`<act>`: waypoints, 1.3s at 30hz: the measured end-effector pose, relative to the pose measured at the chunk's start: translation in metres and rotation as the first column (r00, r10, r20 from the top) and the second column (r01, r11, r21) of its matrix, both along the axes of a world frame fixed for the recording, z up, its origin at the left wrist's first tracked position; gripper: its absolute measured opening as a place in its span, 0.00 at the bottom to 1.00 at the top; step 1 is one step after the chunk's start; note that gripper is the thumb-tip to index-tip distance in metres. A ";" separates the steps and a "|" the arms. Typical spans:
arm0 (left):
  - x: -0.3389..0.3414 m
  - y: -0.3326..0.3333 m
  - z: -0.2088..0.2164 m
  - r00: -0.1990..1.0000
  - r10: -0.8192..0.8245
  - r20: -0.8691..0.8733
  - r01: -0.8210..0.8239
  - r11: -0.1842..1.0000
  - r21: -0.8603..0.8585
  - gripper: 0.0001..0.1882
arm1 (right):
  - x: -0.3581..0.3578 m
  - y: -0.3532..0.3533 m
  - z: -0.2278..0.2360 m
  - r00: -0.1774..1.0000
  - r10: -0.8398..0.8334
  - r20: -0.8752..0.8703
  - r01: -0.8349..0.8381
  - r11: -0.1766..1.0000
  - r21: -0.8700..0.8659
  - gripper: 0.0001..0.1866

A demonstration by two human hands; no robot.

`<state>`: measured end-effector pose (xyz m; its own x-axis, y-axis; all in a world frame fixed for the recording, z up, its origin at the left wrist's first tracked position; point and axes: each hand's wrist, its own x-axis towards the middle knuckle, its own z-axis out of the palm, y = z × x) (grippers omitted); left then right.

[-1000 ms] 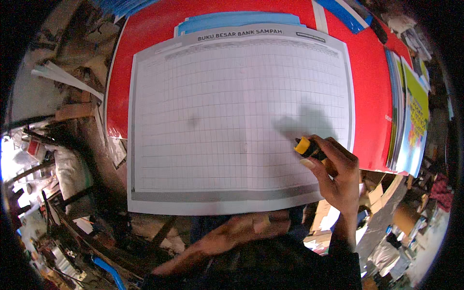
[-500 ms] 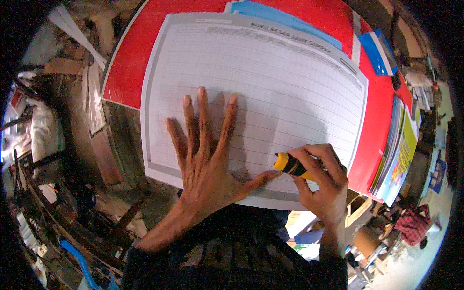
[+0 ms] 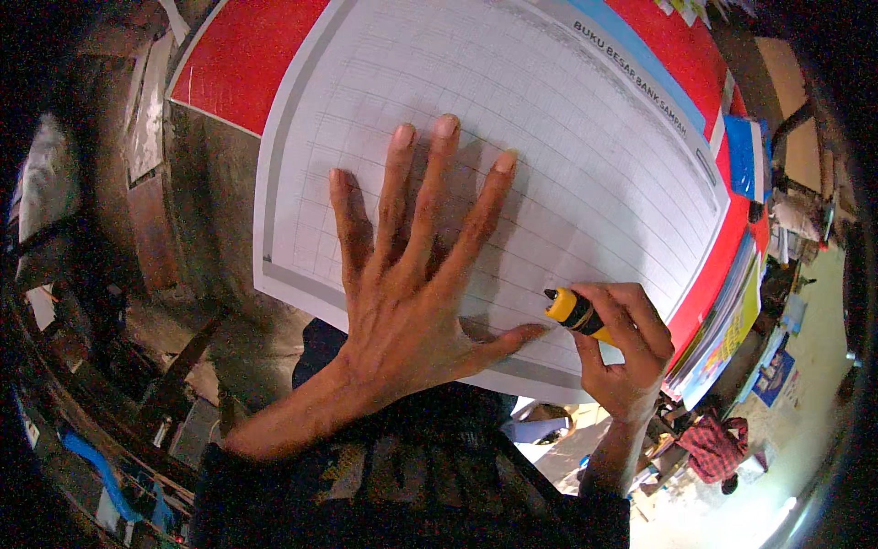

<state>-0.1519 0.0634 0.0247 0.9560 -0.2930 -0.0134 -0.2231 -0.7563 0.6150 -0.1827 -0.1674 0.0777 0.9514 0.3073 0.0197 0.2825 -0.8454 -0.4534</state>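
Note:
A large white ruled ledger sheet (image 3: 576, 192) with a grey border lies on a red surface. My left hand (image 3: 402, 284) rests flat on its near left part, fingers spread and thumb pointing right. My right hand (image 3: 631, 343) grips a stubby yellow-and-black marker (image 3: 581, 314) between thumb and fingers. The marker's dark tip points left, just above the sheet near my left thumb. Whether the tip touches the paper I cannot tell.
The red surface (image 3: 242, 69) shows around the sheet, with a light blue sheet (image 3: 640, 50) along the far edge. At right lie a blue-and-white packet (image 3: 747, 157) and stacked booklets (image 3: 718, 339). A person in a red checked shirt (image 3: 713, 448) is farther off.
My view has turned, so the sheet appears tilted and closer. Both hands keep nearly the same pose, with the marker still in my right hand.

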 end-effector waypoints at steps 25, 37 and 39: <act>0.002 0.003 0.000 1.000 -0.008 -0.009 0.007 0.998 -0.058 0.69 | 0.024 0.008 0.025 0.923 0.384 -0.029 -0.365 0.849 -0.383 0.25; 0.002 0.003 -0.001 1.000 -0.005 -0.005 0.005 0.995 -0.102 0.72 | 0.016 0.002 0.009 0.986 0.089 -0.142 -0.109 0.985 -0.137 0.27; 0.002 0.003 -0.002 1.000 -0.002 -0.002 0.002 0.995 -0.102 0.71 | 0.019 0.002 0.011 0.980 0.153 -0.130 -0.176 0.966 -0.192 0.27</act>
<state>-0.1500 0.0664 0.0228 0.9554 -0.2950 0.0143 -0.2232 -0.6893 0.6892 -0.1638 -0.1651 0.0887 0.8798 0.4462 -0.1636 0.3818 -0.8686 -0.3158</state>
